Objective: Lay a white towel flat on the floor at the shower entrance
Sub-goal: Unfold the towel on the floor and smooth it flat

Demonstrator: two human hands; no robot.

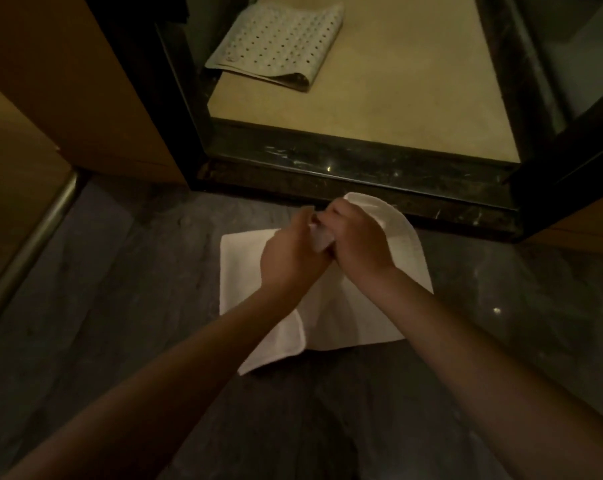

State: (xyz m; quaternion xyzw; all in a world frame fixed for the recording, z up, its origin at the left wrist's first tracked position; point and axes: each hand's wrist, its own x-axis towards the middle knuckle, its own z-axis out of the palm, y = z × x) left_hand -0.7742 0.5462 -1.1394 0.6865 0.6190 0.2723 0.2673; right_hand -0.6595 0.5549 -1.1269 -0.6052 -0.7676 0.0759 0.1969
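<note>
Two bare forearms come in from the bottom edge and meet on the near side of the threshold (pixel 345 174), the dark marble curb of the shower. Left hand (pixel 293 252) and right hand (pixel 360 240) sit side by side, touching or nearly so, both just short of the threshold.

Both have fingers curled onto the white towel (pixel 244 271). A bunched bit of cloth shows between them, pinched by the left hand from one side and gripped by the right from the other.

Towel is not flat, only part unfolded. One band arcs up over the right hand's far side and drops past that wrist, its top just short of the threshold. The rest spreads below both hands, out to the left of the left hand and back under both wrists. A hemmed flap sticks out under the left forearm, the part farthest from the threshold. Cannot tell how much of it touches the floor.

Grey marble floor (pixel 120 306) runs under it up to the threshold.

Beyond the threshold is the pale shower floor (pixel 397 81). On it, well past the threshold toward the far left, lies a perforated mat (pixel 279 46), folded over. Wood panel (pixel 102 98) stands at the threshold's left end. Metal rail (pixel 33 244) is nearer and further left.
</note>
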